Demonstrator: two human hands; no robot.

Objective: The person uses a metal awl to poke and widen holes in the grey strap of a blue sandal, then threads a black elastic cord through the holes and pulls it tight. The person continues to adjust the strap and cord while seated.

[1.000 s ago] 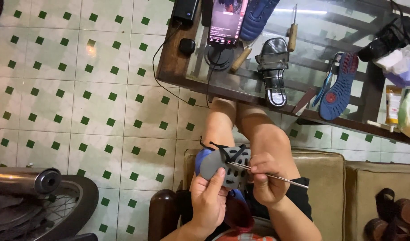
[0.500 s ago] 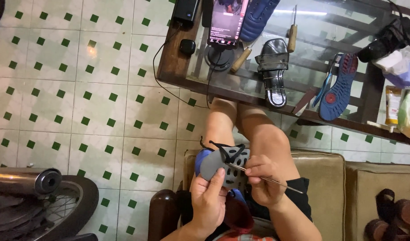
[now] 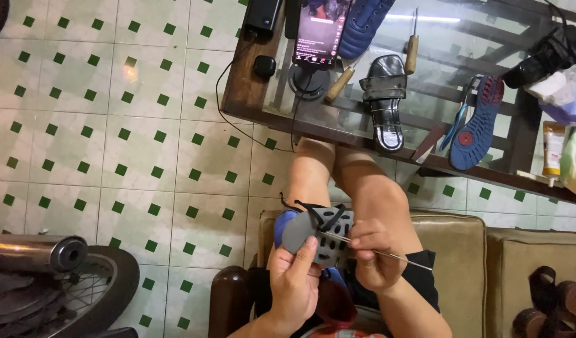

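The grey and blue laced shoe [image 3: 313,231] rests over the person's knees, cupped from below by the closed left hand [image 3: 294,278], while the right hand [image 3: 372,253] beside it pinches a thin metal needle [image 3: 388,255] against its grey upper.

The person wears black shorts [image 3: 419,275]; both forearms, the hands and the legs from the knee down are bare, without sleeves.
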